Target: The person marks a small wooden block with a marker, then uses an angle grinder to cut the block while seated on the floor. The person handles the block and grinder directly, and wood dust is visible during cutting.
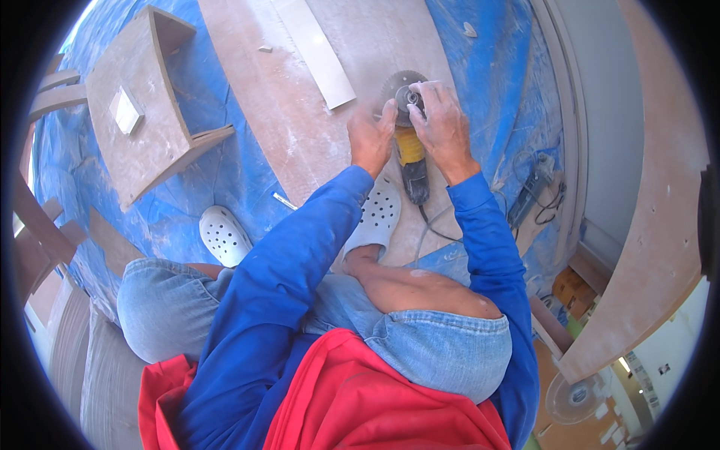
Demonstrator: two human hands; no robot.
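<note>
A yellow and black angle grinder (pixel 412 154) lies on a pale dusty board, its toothed round blade (pixel 398 81) facing up and its cord running toward me. My left hand (pixel 370 137) is curled at the blade's left side, thumb raised near the rim and the other fingers partly hidden, gripping around the grinder's head. My right hand (pixel 442 126) has its fingers closed around the small metal nut (pixel 412 98) at the blade's centre. A white strip of board (pixel 315 52) lies just to the upper left.
An open wooden box (pixel 135 150) stands on blue plastic sheeting (pixel 75 172) at left. A grey power tool (pixel 531 191) with cords lies at right, beside a curved wooden panel (pixel 637 225). My white clogs (pixel 225 234) and bent legs are below the grinder.
</note>
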